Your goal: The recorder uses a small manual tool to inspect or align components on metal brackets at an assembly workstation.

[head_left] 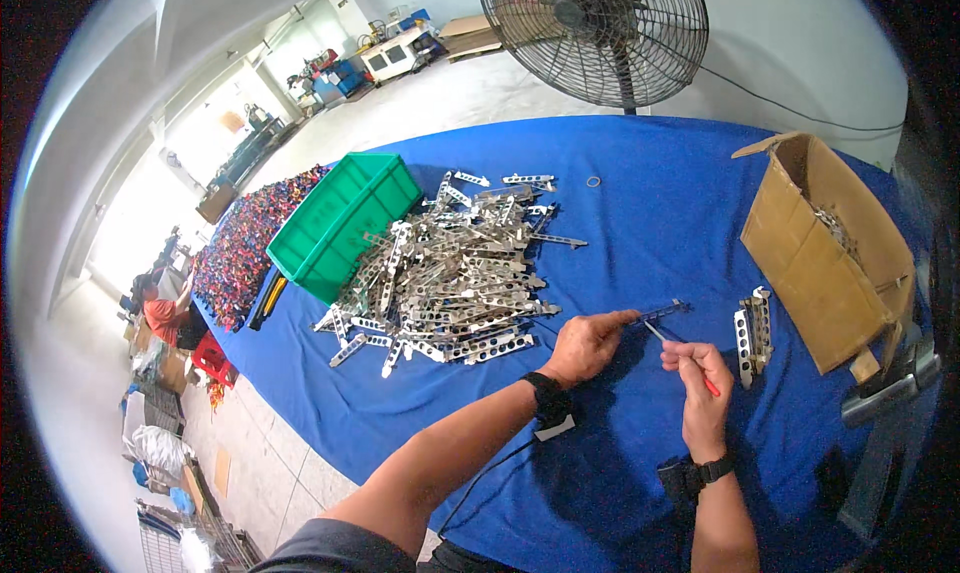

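My left hand [588, 347] is at the near end of a perforated metal strip [664, 311] low over the blue cloth. Its index finger reaches along the strip's end, with the other fingers curled under. My right hand [703, 381] grips a slim tool [652, 329] with a red handle end; its pale metal tip meets or nearly meets the strip. To the left lies a large heap of silvery perforated metal strips [455, 278]. Right of my right hand, a few similar strips [753, 335] lie side by side.
A green plastic crate [345, 218] stands behind the heap, beside a mound of small multicoloured pieces [250, 238]. An open cardboard box [815, 253] tilts at the right. A small ring [593, 182] lies on the cloth. A large fan [595, 33] stands beyond the table; a person [165, 313] sits far left.
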`<state>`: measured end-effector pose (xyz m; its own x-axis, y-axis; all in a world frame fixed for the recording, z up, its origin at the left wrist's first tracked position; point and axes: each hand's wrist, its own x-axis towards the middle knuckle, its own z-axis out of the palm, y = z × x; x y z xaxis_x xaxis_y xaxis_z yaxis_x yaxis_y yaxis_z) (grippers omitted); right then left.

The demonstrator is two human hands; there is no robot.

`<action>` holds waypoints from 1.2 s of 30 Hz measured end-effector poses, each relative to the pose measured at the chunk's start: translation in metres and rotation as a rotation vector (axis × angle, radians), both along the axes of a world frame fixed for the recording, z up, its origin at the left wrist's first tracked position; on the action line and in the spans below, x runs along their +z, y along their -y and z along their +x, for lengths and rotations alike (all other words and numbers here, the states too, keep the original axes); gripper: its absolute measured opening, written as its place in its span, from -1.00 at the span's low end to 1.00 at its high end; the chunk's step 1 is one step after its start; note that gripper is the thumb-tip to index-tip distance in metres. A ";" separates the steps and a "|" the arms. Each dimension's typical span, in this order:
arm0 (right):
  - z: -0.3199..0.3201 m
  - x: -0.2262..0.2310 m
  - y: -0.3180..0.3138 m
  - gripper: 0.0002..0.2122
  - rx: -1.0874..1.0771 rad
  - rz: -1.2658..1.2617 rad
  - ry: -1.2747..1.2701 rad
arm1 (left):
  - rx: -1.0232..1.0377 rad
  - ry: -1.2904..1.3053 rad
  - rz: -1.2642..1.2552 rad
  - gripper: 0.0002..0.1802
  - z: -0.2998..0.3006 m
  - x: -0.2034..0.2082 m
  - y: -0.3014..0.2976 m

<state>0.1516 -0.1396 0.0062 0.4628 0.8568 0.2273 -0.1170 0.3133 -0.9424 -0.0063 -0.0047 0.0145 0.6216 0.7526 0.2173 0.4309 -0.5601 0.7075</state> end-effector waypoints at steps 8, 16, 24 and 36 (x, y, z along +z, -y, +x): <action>0.000 0.001 -0.002 -0.86 -0.007 -0.015 0.023 | -0.059 0.114 0.087 -0.64 -0.001 -0.020 -0.009; -0.001 0.003 -0.001 -0.86 -0.027 0.010 0.004 | -0.057 0.070 0.007 -0.65 -0.002 -0.014 -0.007; -0.002 0.004 -0.001 -0.86 0.001 -0.011 0.027 | -0.045 0.034 0.014 -0.67 0.000 -0.014 -0.006; -0.002 0.005 0.001 -0.86 0.003 -0.026 0.021 | -0.053 0.060 0.049 -0.68 0.000 -0.015 -0.005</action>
